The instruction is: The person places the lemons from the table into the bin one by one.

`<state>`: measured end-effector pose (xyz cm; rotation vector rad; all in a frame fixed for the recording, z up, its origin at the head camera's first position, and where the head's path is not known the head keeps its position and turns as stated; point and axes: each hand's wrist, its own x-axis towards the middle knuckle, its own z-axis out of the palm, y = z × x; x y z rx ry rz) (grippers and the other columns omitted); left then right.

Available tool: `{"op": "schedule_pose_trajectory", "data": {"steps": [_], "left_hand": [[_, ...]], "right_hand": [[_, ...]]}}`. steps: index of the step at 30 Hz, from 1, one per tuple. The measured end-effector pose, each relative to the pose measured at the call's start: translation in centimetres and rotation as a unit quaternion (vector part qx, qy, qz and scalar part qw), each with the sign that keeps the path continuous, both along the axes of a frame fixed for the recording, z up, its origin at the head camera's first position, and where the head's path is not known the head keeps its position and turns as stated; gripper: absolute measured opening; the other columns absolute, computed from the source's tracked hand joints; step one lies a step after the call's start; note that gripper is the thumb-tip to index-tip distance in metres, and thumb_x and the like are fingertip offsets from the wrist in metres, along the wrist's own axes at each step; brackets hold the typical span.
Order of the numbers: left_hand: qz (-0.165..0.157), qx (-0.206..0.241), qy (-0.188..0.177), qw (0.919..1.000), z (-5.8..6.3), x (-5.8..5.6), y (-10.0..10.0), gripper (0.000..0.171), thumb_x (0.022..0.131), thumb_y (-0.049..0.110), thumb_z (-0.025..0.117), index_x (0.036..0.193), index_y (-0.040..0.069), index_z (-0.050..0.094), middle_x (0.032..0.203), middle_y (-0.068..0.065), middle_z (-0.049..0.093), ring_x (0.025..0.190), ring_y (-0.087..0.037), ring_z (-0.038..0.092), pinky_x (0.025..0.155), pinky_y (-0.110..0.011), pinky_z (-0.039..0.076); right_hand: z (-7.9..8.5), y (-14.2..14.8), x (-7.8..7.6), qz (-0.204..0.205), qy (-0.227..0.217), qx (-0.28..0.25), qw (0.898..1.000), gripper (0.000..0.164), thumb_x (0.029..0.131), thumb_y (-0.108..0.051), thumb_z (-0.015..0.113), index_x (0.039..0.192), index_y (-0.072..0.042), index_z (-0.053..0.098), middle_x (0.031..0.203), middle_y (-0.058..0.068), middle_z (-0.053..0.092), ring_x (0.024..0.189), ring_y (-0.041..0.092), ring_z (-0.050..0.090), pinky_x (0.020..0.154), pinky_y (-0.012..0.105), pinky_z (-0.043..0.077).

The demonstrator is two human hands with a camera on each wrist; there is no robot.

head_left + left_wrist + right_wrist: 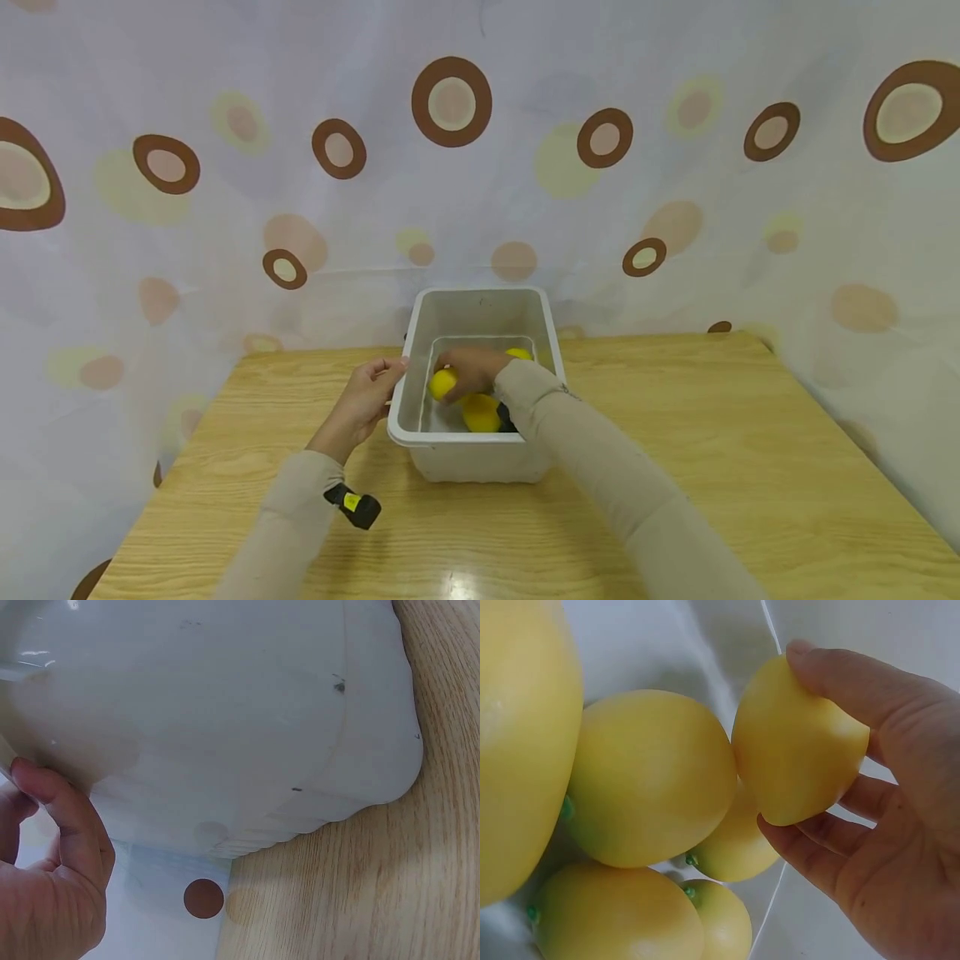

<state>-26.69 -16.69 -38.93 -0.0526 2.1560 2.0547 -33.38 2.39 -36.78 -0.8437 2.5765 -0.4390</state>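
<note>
A white plastic bin (465, 439) stands on the table, with several yellow lemons inside. My left hand (367, 396) grips the bin's left rim, thumb at the top edge and fingers on the outer side. Reaching down into the bin, my right hand (474, 369) holds one lemon (802, 742) between thumb and fingertips. In the right wrist view that lemon overlaps a bigger lemon (652, 780) with a green stem end. Below lie a smaller lemon (739, 844) and others with green tips. My right forearm hides part of the bin's right side.
The wooden table (750, 467) reaches out on both sides of the bin. Behind it hangs a pale curtain (480, 208) with brown and yellow ring patterns. A black wrist camera (356, 507) sits on my left sleeve.
</note>
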Motion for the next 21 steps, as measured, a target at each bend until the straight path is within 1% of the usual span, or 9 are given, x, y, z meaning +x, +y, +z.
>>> {"op": "schedule_pose_trajectory", "data": {"steps": [3, 7, 15, 18, 21], "left_hand": [[-0.002, 0.005, -0.001, 1.0, 0.05, 0.01, 0.1, 0.038, 0.1, 0.033, 0.051, 0.117, -0.001, 0.051, 0.127, -0.023, 0.057, 0.098, -0.02, 0.063, 0.08, -0.035, 0.054], [-0.001, 0.002, 0.0, 1.0, -0.01, 0.02, 0.14, 0.038, 0.1, 0.032, 0.051, 0.12, -0.002, 0.05, 0.127, -0.023, 0.056, 0.099, -0.021, 0.063, 0.08, -0.035, 0.054], [0.0, -0.004, -0.003, 1.0, 0.02, -0.04, 0.17, 0.038, 0.101, 0.031, 0.05, 0.121, -0.002, 0.05, 0.127, -0.023, 0.056, 0.099, -0.021, 0.063, 0.078, -0.034, 0.054], [0.002, -0.002, -0.001, 1.0, 0.01, -0.01, 0.2, 0.037, 0.101, 0.031, 0.05, 0.12, -0.001, 0.05, 0.125, -0.022, 0.057, 0.097, -0.019, 0.063, 0.077, -0.033, 0.054], [0.006, 0.004, 0.0, 1.0, -0.02, 0.01, 0.25, 0.035, 0.101, 0.03, 0.051, 0.117, -0.001, 0.051, 0.121, -0.021, 0.059, 0.093, -0.018, 0.064, 0.075, -0.032, 0.055]], "right_hand": [[0.21, 0.1, 0.14, 0.003, -0.005, 0.0, 1.0, 0.05, 0.085, -0.025, 0.075, 0.129, -0.011, 0.056, 0.125, 0.006, 0.059, 0.103, 0.019, 0.054, 0.099, 0.036, 0.042], [0.19, 0.13, 0.3, 0.0, -0.015, -0.006, 1.0, 0.051, 0.085, -0.022, 0.074, 0.131, -0.009, 0.054, 0.126, 0.008, 0.058, 0.104, 0.021, 0.053, 0.1, 0.036, 0.042], [-0.12, 0.11, -0.03, 0.007, -0.007, 0.009, 1.0, 0.054, 0.085, -0.024, 0.074, 0.133, -0.01, 0.053, 0.125, 0.007, 0.058, 0.103, 0.019, 0.054, 0.099, 0.036, 0.043], [-0.1, 0.09, 0.0, 0.008, -0.004, 0.012, 1.0, 0.052, 0.086, -0.024, 0.073, 0.133, -0.011, 0.053, 0.128, 0.008, 0.058, 0.107, 0.021, 0.054, 0.101, 0.037, 0.041], [-0.1, 0.1, 0.09, -0.001, -0.02, 0.007, 1.0, 0.049, 0.088, -0.02, 0.071, 0.133, -0.01, 0.053, 0.131, 0.012, 0.056, 0.113, 0.024, 0.053, 0.103, 0.038, 0.041]]}}
